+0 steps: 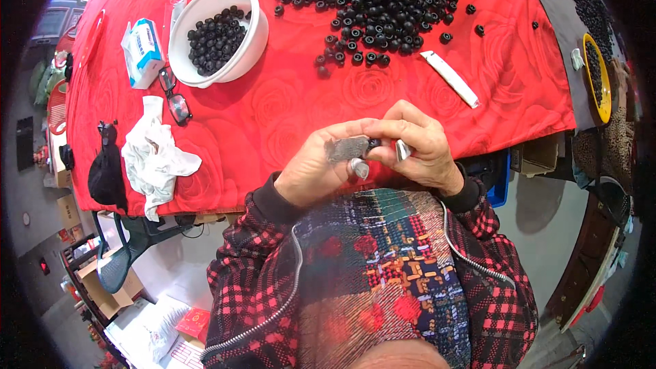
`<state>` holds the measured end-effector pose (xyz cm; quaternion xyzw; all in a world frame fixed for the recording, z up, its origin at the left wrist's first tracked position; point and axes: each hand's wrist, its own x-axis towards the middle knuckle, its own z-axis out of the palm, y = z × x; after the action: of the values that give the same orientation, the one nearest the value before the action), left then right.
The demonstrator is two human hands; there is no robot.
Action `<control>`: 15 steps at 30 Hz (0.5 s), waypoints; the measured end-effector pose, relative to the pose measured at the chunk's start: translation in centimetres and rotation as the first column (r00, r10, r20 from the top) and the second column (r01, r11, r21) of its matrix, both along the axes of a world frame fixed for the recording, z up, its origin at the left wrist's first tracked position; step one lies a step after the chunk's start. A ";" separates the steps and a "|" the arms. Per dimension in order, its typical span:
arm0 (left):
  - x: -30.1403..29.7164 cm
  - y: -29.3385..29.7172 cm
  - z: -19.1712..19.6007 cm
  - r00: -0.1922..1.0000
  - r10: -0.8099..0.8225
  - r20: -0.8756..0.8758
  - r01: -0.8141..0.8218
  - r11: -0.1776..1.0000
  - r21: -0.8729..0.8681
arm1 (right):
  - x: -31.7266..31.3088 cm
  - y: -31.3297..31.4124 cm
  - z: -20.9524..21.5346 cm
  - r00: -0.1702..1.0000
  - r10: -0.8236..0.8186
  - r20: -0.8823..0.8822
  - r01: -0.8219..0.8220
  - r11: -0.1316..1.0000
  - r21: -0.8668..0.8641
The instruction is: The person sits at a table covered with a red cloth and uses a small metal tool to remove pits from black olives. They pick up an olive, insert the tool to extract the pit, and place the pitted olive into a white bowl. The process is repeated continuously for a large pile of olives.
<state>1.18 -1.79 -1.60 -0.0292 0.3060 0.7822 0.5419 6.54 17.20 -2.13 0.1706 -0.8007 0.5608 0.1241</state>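
Note:
My left hand [316,164] is closed, with a grey, rough-looking strip [348,149] lying across its fingers. Close beside it, my right hand [425,147] pinches a small black round piece [373,143], mostly hidden by the fingers, at the strip's end. Something whitish covers the left thumb's tip [359,168]; a pale, shiny bit [403,150] shows at the right thumb, and I cannot make out whether it is a wrap or a held thing. Beyond the hands, a heap of black round pieces [372,10], many with hollow tops, spreads over the red cloth [273,123].
A white bowl [256,37] with more black pieces stands at the far left. Near it are a blue-white tissue pack [143,51], eyeglasses [179,108], a white cloth [154,157] and a black cap-like thing [106,171]. A white packet [449,80] lies right; a yellow-rimmed tray [605,113] is farther right.

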 end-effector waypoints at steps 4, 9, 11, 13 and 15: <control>0.3 -1.1 -0.9 0.970 -0.124 -0.207 0.089 0.981 -0.170 | 0.0 0.0 0.1 0.994 0.040 -0.103 -0.036 0.998 0.042; -0.8 -0.8 0.7 0.949 -0.271 -0.164 0.233 0.948 -0.219 | -0.1 -0.2 0.7 0.989 0.084 -0.123 -0.083 0.996 0.014; -0.8 -1.1 0.4 0.943 -0.303 -0.139 0.272 0.940 -0.204 | -0.1 -0.2 0.8 0.985 0.106 -0.136 -0.107 0.994 -0.004; -0.8 -1.2 0.3 0.944 -0.298 -0.143 0.269 0.943 -0.194 | -0.1 -0.2 0.9 0.984 0.101 -0.147 -0.105 0.994 -0.019; -0.6 -1.0 0.3 0.951 -0.254 -0.174 0.221 0.957 -0.188 | -0.1 -0.2 0.8 0.985 0.071 -0.156 -0.077 0.997 -0.031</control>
<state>0.54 -2.78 -1.26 0.0401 0.4236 0.6819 0.5950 6.43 16.97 -1.30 0.2411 -0.7711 0.5648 0.1682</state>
